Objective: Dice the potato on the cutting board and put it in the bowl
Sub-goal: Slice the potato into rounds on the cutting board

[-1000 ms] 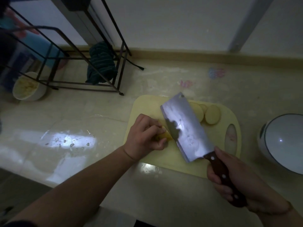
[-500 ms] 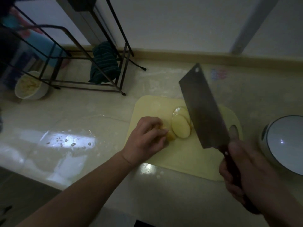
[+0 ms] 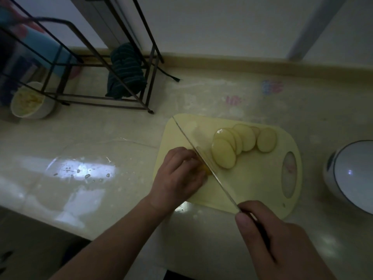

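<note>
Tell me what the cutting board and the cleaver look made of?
The cutting board looks like pale yellow plastic: smooth, matte, with rounded moulded corners. The cleaver blade appears to be polished steel, thin and grey; its handle is hidden in the right hand.

No legible text anywhere.

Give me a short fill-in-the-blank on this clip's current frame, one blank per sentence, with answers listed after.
1. The right hand grips the handle of the ____.
2. The cut potato slices lie overlapping on the yellow ____.
3. The left hand holds the uncut potato piece on the ____ side of the blade.
4. The empty white bowl stands to the ____ of the board.

Missing words: cleaver; cutting board; left; right
</note>
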Demonstrator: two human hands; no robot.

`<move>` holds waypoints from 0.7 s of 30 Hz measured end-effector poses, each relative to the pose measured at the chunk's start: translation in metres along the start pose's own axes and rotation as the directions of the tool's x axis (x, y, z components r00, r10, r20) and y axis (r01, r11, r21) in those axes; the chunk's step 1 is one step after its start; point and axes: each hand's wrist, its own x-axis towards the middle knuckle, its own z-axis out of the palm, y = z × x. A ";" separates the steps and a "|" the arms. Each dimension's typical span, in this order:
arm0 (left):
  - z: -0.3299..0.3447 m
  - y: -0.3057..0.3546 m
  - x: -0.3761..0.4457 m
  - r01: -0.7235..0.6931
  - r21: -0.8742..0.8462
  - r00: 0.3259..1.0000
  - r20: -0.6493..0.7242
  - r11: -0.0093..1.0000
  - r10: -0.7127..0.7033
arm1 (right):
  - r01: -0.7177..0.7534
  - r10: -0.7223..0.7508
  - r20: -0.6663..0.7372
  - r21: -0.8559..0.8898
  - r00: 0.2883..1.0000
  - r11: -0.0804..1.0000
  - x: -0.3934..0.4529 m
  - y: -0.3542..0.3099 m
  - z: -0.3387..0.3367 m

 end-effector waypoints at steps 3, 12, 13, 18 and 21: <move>-0.001 0.001 0.002 -0.004 -0.010 1.000 -0.010 1.000 0.004 | 0.015 -0.015 -0.004 -0.012 1.000 1.000 0.000 0.000 0.001; -0.003 0.000 0.006 -0.016 0.012 1.000 -0.024 1.000 0.016 | -0.012 0.012 -0.011 -0.052 1.000 0.999 0.002 0.002 0.001; -0.003 0.000 0.006 -0.016 0.016 1.000 -0.025 1.000 0.017 | -0.013 0.012 -0.010 -0.048 1.000 0.999 0.003 0.002 0.001; -0.002 0.000 0.006 -0.015 0.012 1.000 -0.027 1.000 0.015 | -0.038 0.038 0.005 -0.031 0.999 0.999 0.006 0.001 0.002; -0.002 -0.001 0.006 -0.012 0.018 1.000 -0.008 1.000 0.012 | -0.054 0.054 -0.002 -0.044 0.999 0.998 0.006 -0.001 0.003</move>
